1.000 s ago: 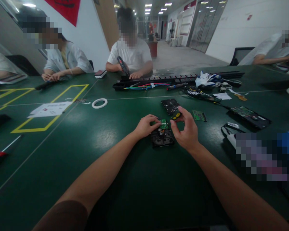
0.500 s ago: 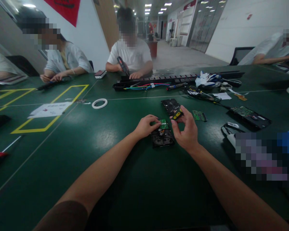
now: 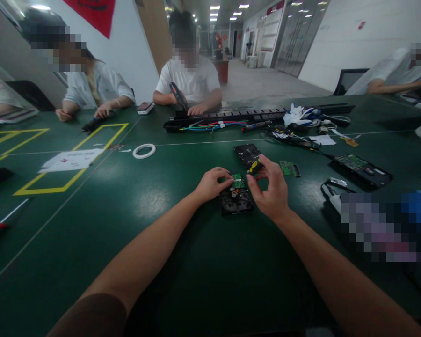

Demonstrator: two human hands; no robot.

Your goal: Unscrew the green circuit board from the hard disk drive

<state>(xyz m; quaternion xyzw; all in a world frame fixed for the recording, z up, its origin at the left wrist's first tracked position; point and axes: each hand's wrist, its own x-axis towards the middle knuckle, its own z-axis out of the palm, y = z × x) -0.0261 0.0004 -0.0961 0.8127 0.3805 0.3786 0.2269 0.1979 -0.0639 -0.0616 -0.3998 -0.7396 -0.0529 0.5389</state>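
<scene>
A black hard drive (image 3: 235, 201) lies on the green table in front of me, a small green circuit board (image 3: 237, 181) at its far end. My left hand (image 3: 214, 183) has its fingers closed at the drive's far left edge, touching the board. My right hand (image 3: 269, 188) grips a black and yellow screwdriver (image 3: 255, 166) just right of the board; its tip cannot be made out. Behind them lies a second black drive (image 3: 246, 153), and to its right a loose green circuit board (image 3: 289, 168).
A white tape roll (image 3: 144, 151) and a paper sheet (image 3: 70, 160) lie left. A long black rail (image 3: 245, 115) with wires crosses the back. At right are another drive (image 3: 363, 169) and cables. People sit across the table.
My hands keep nearly the same pose, with the screwdriver still in my right hand. The person at the back left has moved a dark tool to the right along the table.
</scene>
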